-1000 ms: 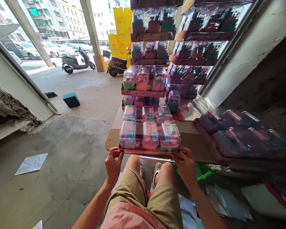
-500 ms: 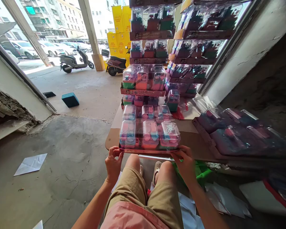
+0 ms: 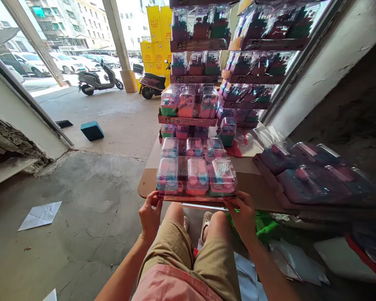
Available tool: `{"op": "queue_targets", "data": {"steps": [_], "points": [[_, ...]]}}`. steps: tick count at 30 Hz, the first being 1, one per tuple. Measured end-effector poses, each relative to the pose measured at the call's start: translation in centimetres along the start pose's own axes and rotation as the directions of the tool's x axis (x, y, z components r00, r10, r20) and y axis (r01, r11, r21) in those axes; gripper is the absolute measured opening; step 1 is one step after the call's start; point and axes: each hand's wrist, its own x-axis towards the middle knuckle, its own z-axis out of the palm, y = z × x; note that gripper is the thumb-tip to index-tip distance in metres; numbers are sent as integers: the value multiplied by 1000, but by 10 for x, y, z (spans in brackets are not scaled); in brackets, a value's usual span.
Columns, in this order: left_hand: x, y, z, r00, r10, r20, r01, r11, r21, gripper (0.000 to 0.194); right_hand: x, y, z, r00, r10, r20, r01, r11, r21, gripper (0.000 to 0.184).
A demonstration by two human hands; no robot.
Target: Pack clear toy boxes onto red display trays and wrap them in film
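Note:
At the near edge of the table sits a shallow cardboard tray [image 3: 197,198]. It carries several clear-lidded plastic boxes [image 3: 198,177] with pink and teal contents, in two rows. My left hand [image 3: 150,213] is closed on the tray's near left corner, thumb and fingers pinched together. At the near right corner my right hand [image 3: 242,215] pinches the tray in the same way. Whether a plastic film is also caught between the fingertips, I cannot make out.
Stacked trays of similar boxes [image 3: 188,104] rise behind, with another stack [image 3: 253,69] beside them. A further loaded tray [image 3: 271,184] sits right on the table [image 3: 148,177]. Plastic bags [image 3: 266,138] lie behind it. A blue block [image 3: 92,131] and paper [image 3: 40,216] are on the floor.
Almost nothing differs. Both hands keep their grip at the tray's near corners, and the tray stays in place.

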Motion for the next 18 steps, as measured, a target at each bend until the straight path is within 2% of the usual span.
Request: {"op": "queue_targets", "data": {"steps": [7,12,18], "points": [[0,0,0,999,49,4,-49,997,54,22,-2,2,2,1000,0,-7,0,999,-36,23],[4,0,-4,996,76,37,-79,994,76,25,3,2,-1,998,-34,49,34,999,-9,24],[9,-3,-7,983,164,84,-170,983,66,28,9,3,-4,994,-62,90,64,998,-17,28]]}}
